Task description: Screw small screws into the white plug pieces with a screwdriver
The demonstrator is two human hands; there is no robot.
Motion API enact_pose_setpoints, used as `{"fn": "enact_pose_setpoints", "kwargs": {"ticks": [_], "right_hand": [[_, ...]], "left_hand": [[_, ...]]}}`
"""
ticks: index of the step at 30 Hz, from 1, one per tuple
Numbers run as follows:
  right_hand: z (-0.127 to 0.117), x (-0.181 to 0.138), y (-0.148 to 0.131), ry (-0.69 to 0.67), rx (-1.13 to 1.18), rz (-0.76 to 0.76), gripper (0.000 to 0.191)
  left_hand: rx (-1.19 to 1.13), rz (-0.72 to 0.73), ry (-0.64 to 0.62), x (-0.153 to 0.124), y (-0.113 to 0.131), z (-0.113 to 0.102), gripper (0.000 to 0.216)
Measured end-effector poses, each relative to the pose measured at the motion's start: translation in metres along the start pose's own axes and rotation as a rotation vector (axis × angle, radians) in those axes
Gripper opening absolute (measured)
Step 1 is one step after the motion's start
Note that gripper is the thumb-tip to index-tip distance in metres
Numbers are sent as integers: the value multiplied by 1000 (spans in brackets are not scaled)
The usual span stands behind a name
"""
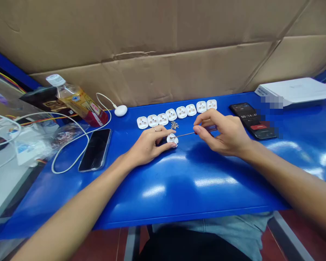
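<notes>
My left hand (149, 145) pinches a small white plug piece (172, 139) against the blue table (179, 188). A thin screwdriver (190, 133) is gripped in my right hand (222, 134), fingers closed round its red handle, its metal tip resting on the white piece. Just behind lies a small heap of screws (174, 125). A row of several white plug pieces (176, 112) with brass contacts lines the table beyond the heap.
A dark phone (95, 149) lies face up at left, beside a white cable (70, 145) and its round charger puck (121, 110). A plastic bottle (77, 100) lies tilted at back left. A phone showing a timer (252, 120) and a white box (296, 90) sit at right. Cardboard (163, 47) walls the back.
</notes>
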State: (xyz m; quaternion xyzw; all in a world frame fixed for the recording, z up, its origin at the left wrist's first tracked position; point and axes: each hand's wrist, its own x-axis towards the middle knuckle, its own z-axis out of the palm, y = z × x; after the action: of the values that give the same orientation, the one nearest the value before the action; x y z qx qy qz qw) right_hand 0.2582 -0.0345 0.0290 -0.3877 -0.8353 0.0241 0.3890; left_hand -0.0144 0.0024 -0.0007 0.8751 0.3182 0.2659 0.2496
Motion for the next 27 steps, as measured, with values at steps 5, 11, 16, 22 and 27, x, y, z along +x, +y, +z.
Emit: {"fn": "enact_pose_setpoints", "kwargs": {"ticks": [5, 11, 16, 22, 27], "right_hand": [[0, -1, 1, -15, 19, -28, 8], [1, -2, 0, 1, 17, -35, 14], [1, -3, 0, 15, 6, 7, 14], [2, -3, 4, -29, 80, -32, 17], [1, -2, 4, -63, 79, 9, 9]], "left_hand": [[-7, 2, -11, 0, 0, 0, 44], [-3, 15, -8, -1, -1, 1, 43], [-11, 22, -3, -1, -1, 1, 43], [-2, 9, 12, -1, -1, 2, 41], [-8, 11, 12, 0, -1, 2, 43]]}}
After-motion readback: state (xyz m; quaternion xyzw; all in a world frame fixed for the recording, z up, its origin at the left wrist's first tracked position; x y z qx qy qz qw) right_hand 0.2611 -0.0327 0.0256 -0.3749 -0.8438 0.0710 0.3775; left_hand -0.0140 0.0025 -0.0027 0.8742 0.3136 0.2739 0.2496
